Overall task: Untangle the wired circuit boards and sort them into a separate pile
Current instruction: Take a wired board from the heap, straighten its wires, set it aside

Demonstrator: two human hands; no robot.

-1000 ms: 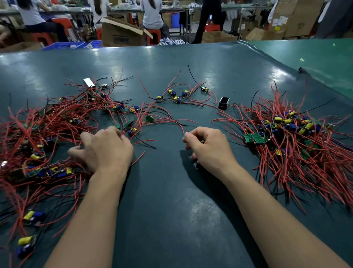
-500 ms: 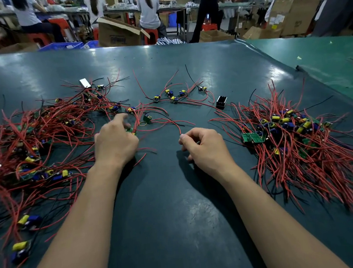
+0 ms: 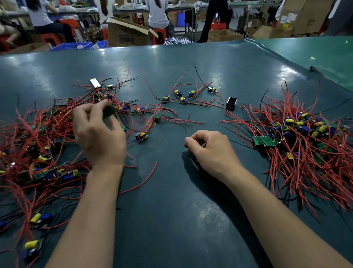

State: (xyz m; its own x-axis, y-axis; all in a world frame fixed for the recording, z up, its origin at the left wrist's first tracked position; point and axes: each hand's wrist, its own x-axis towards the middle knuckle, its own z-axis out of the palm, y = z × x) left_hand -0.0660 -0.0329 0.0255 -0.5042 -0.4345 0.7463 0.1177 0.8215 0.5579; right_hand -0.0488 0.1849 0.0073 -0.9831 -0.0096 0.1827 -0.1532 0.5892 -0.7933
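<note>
Left hand point(image 3: 99, 136): raised over the tangled pile point(image 3: 33, 146); a blurred green circuit board point(image 3: 108, 112) is pinched at the fingertips.
Right hand point(image 3: 211, 150): rested on the table point(image 3: 178, 219) — fingers curled, nothing held.
Sorted pile point(image 3: 313, 143): located right of the right hand, well apart from the tangle.
Loose boards point(image 3: 181, 97): 5 or so — scattered between both piles.

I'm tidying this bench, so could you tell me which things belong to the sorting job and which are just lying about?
Job: tangled pile, sorted pile, loose boards, green board pinched by left hand.
Lying about: black box, white block.
</note>
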